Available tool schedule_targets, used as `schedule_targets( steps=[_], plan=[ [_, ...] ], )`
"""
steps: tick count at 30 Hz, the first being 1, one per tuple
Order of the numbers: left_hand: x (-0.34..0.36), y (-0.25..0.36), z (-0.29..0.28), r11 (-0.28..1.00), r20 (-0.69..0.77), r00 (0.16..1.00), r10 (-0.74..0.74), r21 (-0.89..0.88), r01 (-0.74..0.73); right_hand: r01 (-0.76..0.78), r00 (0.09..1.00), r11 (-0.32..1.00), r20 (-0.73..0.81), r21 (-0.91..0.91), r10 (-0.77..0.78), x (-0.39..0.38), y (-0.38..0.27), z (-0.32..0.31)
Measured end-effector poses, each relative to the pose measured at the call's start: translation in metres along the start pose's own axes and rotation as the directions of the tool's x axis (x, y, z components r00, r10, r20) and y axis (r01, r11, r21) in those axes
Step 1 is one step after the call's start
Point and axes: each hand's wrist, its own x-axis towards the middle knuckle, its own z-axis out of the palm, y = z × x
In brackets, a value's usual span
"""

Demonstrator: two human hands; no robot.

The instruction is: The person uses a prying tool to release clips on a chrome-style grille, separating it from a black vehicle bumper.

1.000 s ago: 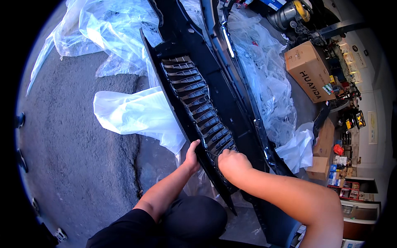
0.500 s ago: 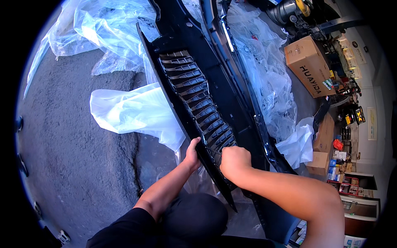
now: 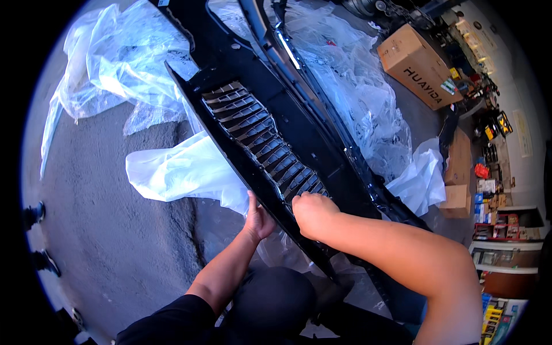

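Note:
A long black car bumper (image 3: pixel 299 123) lies slantwise before me, inner side up, running from the far left toward the near right. Set into it is a slatted grille (image 3: pixel 253 129) with silvery-edged ribs. My left hand (image 3: pixel 260 223) is at the bumper's near left edge; its thumb points up along the rim and its fingers go out of sight under it. Over the grille's near end my right hand (image 3: pixel 313 214) is closed in a fist, knuckles up. Whatever it grips, if anything, is hidden beneath the fingers.
Crumpled clear plastic sheeting (image 3: pixel 129 63) spreads at the far left, and more plastic film (image 3: pixel 356 86) lies right of the bumper. A white plastic bag (image 3: pixel 178 172) pokes out left of it. Cardboard boxes (image 3: pixel 417 69) and shop goods stand along the right side.
The bumper has shifted a little left in the picture as the view turned. My left thumb has come off the top of the rim to beside it. My right fist stays at the grille's near end.

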Motion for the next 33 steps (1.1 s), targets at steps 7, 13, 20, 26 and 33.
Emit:
schedule_targets(
  steps=[7,13,20,26,33],
  plan=[
    [0.019,0.011,-0.027,0.956,-0.068,0.978,-0.199,0.208,0.209,0.212,0.976,0.976,-0.065,0.041,-0.209,0.006,0.014,0.021],
    [0.028,-0.014,-0.031,0.957,-0.022,0.966,-0.257,0.134,0.257,-0.184,0.981,0.983,-0.062,-0.005,0.184,0.065,0.000,0.121],
    [0.027,0.041,-0.007,0.871,-0.321,0.932,-0.167,0.396,0.292,0.222,0.972,0.972,0.093,-0.072,-0.215,0.046,0.003,0.071],
    [-0.008,0.080,0.007,0.784,-0.395,0.895,-0.207,0.481,0.393,0.424,0.852,0.889,-0.255,-0.173,-0.456,0.041,0.014,0.085],
    [-0.027,-0.057,-0.038,0.985,-0.295,0.941,0.168,0.094,-0.146,0.220,0.964,0.973,-0.170,0.074,-0.205,-0.002,0.040,0.058]
  ],
)
